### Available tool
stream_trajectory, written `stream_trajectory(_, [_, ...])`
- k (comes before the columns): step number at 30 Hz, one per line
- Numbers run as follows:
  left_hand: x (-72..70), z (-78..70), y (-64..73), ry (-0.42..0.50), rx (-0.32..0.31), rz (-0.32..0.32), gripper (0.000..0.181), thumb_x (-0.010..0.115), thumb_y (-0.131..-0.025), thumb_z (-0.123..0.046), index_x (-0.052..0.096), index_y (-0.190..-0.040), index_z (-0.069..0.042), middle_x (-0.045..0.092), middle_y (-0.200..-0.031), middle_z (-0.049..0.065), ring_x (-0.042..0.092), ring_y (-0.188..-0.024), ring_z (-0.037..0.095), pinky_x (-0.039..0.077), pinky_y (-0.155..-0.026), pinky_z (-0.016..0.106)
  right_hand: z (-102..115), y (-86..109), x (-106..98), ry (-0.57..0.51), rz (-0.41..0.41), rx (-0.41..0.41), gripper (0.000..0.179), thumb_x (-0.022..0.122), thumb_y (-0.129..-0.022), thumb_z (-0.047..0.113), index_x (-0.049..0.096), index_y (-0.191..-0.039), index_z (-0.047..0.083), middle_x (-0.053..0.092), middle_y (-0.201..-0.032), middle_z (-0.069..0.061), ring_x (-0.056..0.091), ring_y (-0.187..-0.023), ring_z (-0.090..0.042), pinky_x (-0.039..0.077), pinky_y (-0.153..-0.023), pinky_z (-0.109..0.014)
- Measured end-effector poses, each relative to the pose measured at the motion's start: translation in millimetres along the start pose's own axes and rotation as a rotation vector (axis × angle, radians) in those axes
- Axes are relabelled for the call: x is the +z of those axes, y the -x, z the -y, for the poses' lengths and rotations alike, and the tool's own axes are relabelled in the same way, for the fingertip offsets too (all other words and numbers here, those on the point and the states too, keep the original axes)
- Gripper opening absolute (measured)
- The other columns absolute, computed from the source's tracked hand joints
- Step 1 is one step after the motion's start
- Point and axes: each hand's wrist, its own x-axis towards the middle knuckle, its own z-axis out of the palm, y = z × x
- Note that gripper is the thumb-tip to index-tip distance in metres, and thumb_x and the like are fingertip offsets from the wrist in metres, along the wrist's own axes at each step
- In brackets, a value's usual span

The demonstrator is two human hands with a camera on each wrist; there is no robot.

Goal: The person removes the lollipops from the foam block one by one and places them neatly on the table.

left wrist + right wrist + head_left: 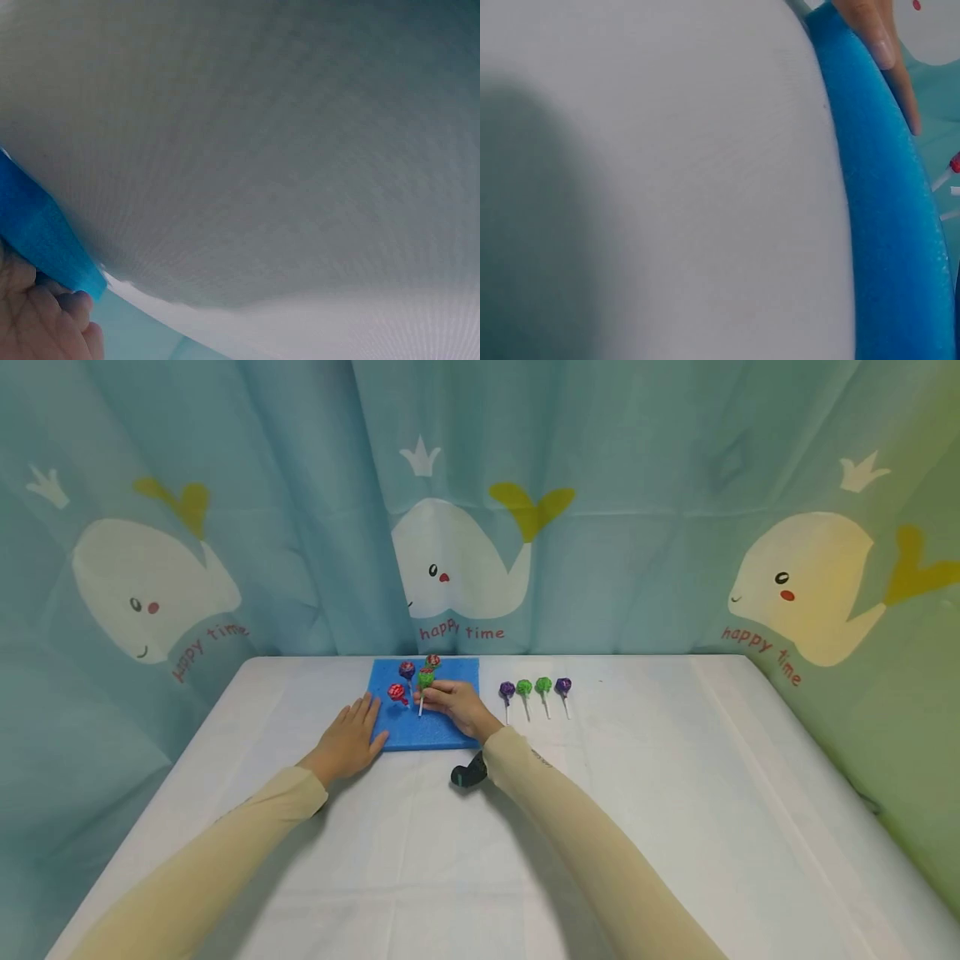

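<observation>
A blue foam board (427,739) lies at the back of the table. My left hand (348,739) rests along its left edge with fingers extended, and shows at the lower left corner of the left wrist view. Over the board, my right hand (453,706) pinches a green lollipop (426,680) by its white stick, the candy end up. Just left of it stand a red lollipop (397,692) and a dark blue-and-red lollipop (407,670) on the board. Behind the held one shows another red-and-green lollipop (432,660), its stick hidden.
Right of the board, two purple lollipops (563,686) and two green lollipops (543,685) lie in a row on the white tablecloth (660,793). A small black object (468,772) shows beside the right sleeve. A whale-print curtain (637,568) hangs behind the table.
</observation>
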Motion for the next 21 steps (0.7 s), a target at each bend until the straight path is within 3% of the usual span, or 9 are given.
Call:
stream_trajectory(4, [1.0,0.1,0.6,-0.004,-0.006,0.001,0.063,0.038,-0.099,-0.031,0.024,-0.142,0.013,0.021,-0.150,0.033,0.023,-0.139,0.046,0.021,-0.114,0.055,1.7,3.6,0.3,0.038,0.034,0.010,0.032,0.051,-0.094,0.003,0.055,-0.122,-0.012,0.057,-0.122,-0.032,0.060,-0.114,-0.033,0.052,-0.093,-0.032])
stream_trajectory(7, [0.5,-0.9,0.3,-0.003,-0.009,0.006,0.064,0.038,-0.099,-0.032,0.024,-0.142,0.013,0.021,-0.150,0.032,0.023,-0.140,0.045,0.020,-0.114,0.055,5.1,7.7,-2.4,0.049,0.056,0.033,0.033,0.048,-0.096,0.004,0.054,-0.124,-0.012,0.057,-0.123,-0.031,0.060,-0.114,-0.034,0.051,-0.093,-0.033])
stream_trajectory(21, [-3.2,-2.2,2.7,0.002,-0.003,0.004,0.063,0.039,-0.099,-0.030,0.024,-0.142,0.014,0.022,-0.150,0.033,0.023,-0.139,0.046,0.021,-0.114,0.056,11.9,33.5,-19.4,0.057,0.052,0.111,0.032,0.049,-0.096,0.006,0.055,-0.123,-0.010,0.059,-0.124,-0.028,0.069,-0.088,-0.012,0.054,-0.088,-0.031])
